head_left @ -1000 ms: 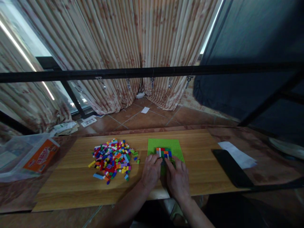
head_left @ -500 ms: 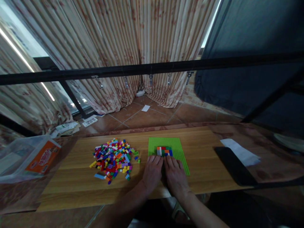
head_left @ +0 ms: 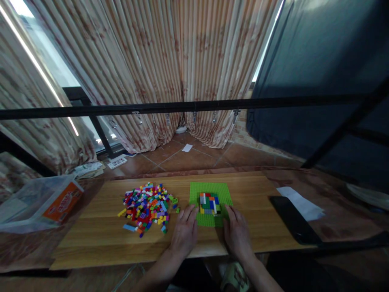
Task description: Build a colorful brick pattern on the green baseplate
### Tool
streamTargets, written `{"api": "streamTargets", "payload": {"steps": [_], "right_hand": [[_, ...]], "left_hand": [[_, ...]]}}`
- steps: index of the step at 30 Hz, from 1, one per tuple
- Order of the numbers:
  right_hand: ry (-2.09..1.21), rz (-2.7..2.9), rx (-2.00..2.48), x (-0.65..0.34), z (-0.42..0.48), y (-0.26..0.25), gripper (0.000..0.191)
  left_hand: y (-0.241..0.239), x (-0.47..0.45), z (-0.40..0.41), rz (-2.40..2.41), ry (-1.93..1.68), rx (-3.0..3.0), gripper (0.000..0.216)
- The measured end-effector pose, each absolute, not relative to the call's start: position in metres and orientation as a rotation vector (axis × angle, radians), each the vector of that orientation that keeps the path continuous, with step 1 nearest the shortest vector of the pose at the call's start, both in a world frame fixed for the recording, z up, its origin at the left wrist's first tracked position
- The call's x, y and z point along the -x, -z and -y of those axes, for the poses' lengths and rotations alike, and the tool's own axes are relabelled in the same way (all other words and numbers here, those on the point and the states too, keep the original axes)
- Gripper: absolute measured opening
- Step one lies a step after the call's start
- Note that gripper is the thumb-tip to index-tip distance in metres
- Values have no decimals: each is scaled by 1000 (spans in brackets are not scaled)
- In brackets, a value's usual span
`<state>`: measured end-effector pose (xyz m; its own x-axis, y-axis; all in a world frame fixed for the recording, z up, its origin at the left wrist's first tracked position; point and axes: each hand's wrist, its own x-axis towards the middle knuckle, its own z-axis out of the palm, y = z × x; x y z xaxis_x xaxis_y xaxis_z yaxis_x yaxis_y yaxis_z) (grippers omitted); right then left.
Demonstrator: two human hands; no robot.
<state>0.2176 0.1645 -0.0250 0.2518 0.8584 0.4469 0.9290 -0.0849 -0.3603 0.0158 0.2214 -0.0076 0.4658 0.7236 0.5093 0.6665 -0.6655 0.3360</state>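
A bright green studded baseplate (head_left: 209, 187) lies on the wooden table. On it sits a low, roughly square build of coloured toy bricks (head_left: 209, 203), with white, red, blue, green, orange and yellow parts. My left hand (head_left: 185, 232) rests at the baseplate's left edge, its fingers stretched forward beside the build. At the right edge lies my right hand (head_left: 237, 231), fingers extended and slightly apart. Both hands cover parts of the plate's edges, and no loose brick shows in either. Left of the plate spreads a pile of loose bricks (head_left: 147, 209) in many colours.
A clear plastic box (head_left: 36, 202) with an orange label stands beyond the table's left end. A black phone-like slab (head_left: 293, 219) and white paper (head_left: 300, 202) lie to the right. A dark metal bar (head_left: 170, 107) runs across, ahead of the table (head_left: 100, 243).
My hands have moved apart from the build's near side to opposite sides of the baseplate, uncovering the build's near rows. The view has tilted slightly upward.
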Motion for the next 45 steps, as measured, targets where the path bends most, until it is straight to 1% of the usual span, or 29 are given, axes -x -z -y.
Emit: {"api": "streamTargets", "payload": {"steps": [9, 18, 24, 33, 45], "right_hand": [[168, 1598, 1907, -233, -167, 39, 33], [188, 1639, 1928, -235, -164, 41, 35], [229, 1669, 1914, -237, -164, 47, 39], [259, 1683, 1875, -241, -165, 53, 40], [275, 1684, 1854, -241, -165, 48, 40]], "left_hand": [[11, 20, -202, -1254, -1071, -2585, 36], [4, 77, -202, -1568, -1202, -2435, 26], [0, 98, -210, -1766, -1237, -2285, 21], [-9, 108, -240, -1872, -1318, -2165, 19], [-5, 92, -249, -1829, -1258, -2203, 23]]}}
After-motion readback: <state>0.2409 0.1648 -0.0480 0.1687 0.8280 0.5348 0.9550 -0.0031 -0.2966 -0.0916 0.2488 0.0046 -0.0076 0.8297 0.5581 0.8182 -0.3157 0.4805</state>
